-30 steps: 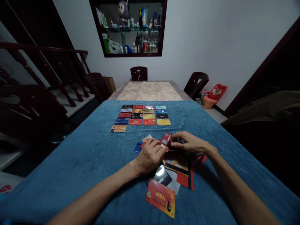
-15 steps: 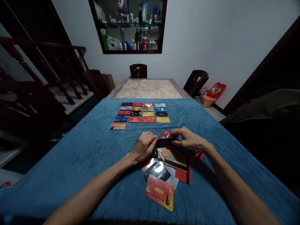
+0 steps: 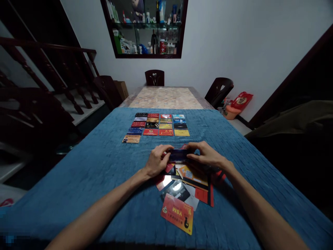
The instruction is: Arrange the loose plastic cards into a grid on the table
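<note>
Hands meet above a loose card pile (image 3: 187,184): left hand (image 3: 156,163) and right hand (image 3: 205,156) each close their grip on one dark card (image 3: 177,155), held flat between them.

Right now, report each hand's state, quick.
Left hand: closed on the left end of the dark card.
Right hand: closed on the same card's right end.

Print on the dark card (image 3: 178,155) is staying too dim to read, its ends covered by both hands. The loose card pile (image 3: 194,177) is lying partly under them. Faces of the sorted card rows (image 3: 158,125) are too small to read. The wall cabinet (image 3: 145,29) is running off the top edge.
</note>
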`<state>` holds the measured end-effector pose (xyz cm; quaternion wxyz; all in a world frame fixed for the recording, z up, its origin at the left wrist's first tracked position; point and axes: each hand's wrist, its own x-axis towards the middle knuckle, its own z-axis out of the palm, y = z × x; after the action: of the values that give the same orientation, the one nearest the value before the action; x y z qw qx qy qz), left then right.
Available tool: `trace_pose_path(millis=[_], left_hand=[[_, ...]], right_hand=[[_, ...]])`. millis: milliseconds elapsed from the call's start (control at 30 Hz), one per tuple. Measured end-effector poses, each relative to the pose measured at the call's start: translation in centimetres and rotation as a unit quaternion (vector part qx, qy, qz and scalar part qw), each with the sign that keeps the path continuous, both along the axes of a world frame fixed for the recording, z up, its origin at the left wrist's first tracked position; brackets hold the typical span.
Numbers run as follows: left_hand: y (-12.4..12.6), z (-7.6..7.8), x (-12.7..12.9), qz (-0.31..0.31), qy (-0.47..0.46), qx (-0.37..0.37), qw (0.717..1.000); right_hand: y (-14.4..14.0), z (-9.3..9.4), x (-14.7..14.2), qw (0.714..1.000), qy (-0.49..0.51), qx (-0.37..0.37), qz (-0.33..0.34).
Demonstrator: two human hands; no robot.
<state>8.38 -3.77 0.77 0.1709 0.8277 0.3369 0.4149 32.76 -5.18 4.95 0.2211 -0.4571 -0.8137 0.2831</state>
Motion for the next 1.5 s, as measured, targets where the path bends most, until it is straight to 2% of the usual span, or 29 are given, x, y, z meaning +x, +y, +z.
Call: trace_pose_path(millis=[200, 433, 633, 800, 1233, 1500], left_hand=[[0.6, -0.2, -0.6, 0.018, 0.008, 0.001, 1.000], [0.7, -0.5, -0.9, 0.037, 0.024, -0.005, 0.999], [1.1, -0.2, -1.3, 0.056, 0.003, -0.038, 0.998], [1.3, -0.1, -1.6, 0.057, -0.024, -0.051, 0.997], [2.4, -0.2, -2.5, 0.076, -0.027, -0.060, 0.995], [2.4, 0.4, -4.5, 0.014, 0.097, 0.031, 0.995]], right_hand=[[0.1, -0.8, -0.7, 0.999, 0.010, 0.051, -0.006], [0.0, -2.0, -1.9, 0.991, -0.077, 0.106, -0.006], [-0.4, -2.7, -2.7, 0.965, -0.141, 0.223, -0.004], [-0.4, -3.1, -3.1, 0.945, -0.170, 0.278, -0.021], [-0.6, -3.7, -3.9, 0.934, -0.173, 0.310, -0.044], [-0.5, -4.0, -4.2, 0.929, -0.139, 0.339, -0.051]])
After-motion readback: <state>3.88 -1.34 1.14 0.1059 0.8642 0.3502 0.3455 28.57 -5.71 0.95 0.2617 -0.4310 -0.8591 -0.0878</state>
